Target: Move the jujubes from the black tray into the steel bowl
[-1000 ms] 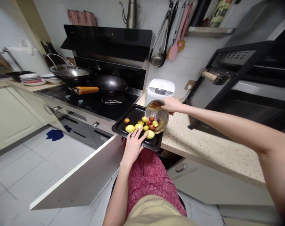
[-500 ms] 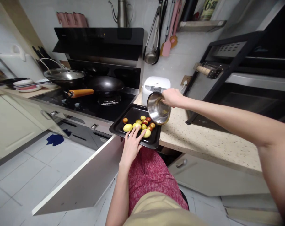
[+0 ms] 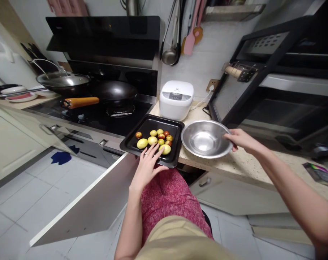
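Note:
My right hand (image 3: 241, 140) grips the right rim of a shiny metal bowl (image 3: 204, 139), which is upright over the counter, just right of the tray; nothing shows inside it. A black baking tray (image 3: 131, 141) holds several fruits like jujubes: larger pale yellow ones (image 3: 142, 143) and smaller round ones (image 3: 166, 133), some yellow-green, some mottled red-brown. My left hand (image 3: 149, 162) is over the tray's near edge, fingers apart, fingertips at the yellow fruits. Whether they touch the fruits I cannot tell.
A white rice cooker (image 3: 177, 101) stands behind the tray. On the left, a wok (image 3: 115, 90) and a lidded pan (image 3: 63, 81) sit on the black stove. An open cabinet door (image 3: 85, 206) juts out at left below the tray. A black rack (image 3: 231, 104) stands at right.
The right hand has moved the bowl right, away from the tray, turning it from tipped on its side to upright. The left hand stays by the fruits, its thumb now spread wider.

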A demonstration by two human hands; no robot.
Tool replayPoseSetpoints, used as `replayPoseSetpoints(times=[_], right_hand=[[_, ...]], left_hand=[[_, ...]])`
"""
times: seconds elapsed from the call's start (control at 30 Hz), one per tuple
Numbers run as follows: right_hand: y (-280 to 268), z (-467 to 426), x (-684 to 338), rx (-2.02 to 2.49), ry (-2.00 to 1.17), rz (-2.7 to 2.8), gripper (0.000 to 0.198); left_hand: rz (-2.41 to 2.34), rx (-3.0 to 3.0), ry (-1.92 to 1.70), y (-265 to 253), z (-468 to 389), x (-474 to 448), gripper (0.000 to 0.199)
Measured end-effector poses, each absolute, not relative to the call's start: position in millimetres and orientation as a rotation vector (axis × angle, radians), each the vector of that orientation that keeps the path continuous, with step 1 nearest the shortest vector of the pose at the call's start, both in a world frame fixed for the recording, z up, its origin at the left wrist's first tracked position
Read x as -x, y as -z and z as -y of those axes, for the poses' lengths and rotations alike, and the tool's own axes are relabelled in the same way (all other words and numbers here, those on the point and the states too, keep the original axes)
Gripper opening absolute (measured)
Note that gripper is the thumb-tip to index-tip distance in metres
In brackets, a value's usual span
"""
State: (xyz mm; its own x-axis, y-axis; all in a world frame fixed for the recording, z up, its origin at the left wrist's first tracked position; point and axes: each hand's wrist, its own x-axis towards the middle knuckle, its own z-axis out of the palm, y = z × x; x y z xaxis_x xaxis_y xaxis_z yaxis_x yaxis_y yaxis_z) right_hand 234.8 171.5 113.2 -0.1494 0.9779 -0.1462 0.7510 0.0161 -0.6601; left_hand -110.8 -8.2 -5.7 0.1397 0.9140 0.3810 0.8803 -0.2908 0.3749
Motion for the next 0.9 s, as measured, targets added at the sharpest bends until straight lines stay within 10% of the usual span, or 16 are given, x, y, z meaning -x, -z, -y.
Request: replayPoseSetpoints(times=[0.9], right_hand=[[-36.6, -148.6, -240.4, 1.535, -1.395, 1.814, 0.033]], left_hand=[[-2.126, -2.340, -0.334, -55.2, -73.6, 78.6, 0.029]])
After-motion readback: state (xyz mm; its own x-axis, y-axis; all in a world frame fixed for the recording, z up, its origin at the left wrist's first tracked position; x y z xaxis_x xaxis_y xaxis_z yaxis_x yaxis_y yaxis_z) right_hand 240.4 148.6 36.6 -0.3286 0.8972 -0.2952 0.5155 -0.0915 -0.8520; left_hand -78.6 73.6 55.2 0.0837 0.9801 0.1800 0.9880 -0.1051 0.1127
